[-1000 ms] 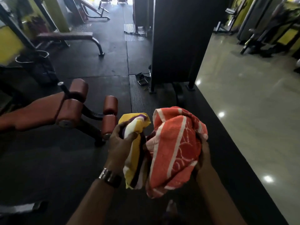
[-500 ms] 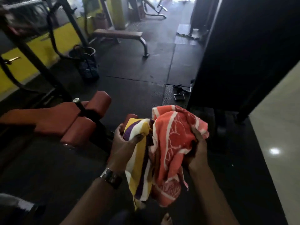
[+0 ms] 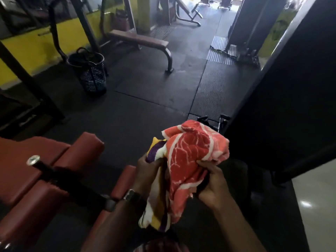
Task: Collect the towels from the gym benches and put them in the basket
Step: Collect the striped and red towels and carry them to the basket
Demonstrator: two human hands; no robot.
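Low in the middle of the frame, two bare hands hold a bundle of towels in front of the person's body. The left hand (image 3: 151, 171), with a dark wristwatch (image 3: 135, 198) on its wrist, is closed around the yellow, purple and white striped towel (image 3: 158, 211), whose upper end bunches above the fingers and whose lower end hangs down below the wrist. The right hand (image 3: 212, 186) has its fingers curled and clamped on the orange towel with white stripes (image 3: 189, 155), which is crumpled into a loose mound that rises above both hands and presses against the striped towel on its left side. In the lower left of the frame stands a red padded bench (image 3: 36, 179) with roller pads and a black bar tipped with a shiny metal cap; the left forearm crosses in front of its nearest pad. In the upper left, well apart from the hands, a dark perforated basket (image 3: 91, 73) with handles stands on the black rubber floor (image 3: 138, 113) close to the yellow wall. Just to its right, in the upper middle, a flat brown bench (image 3: 140, 40) on a curved metal leg stands with its top bare. A tall black machine column (image 3: 283, 84) fills the right side.
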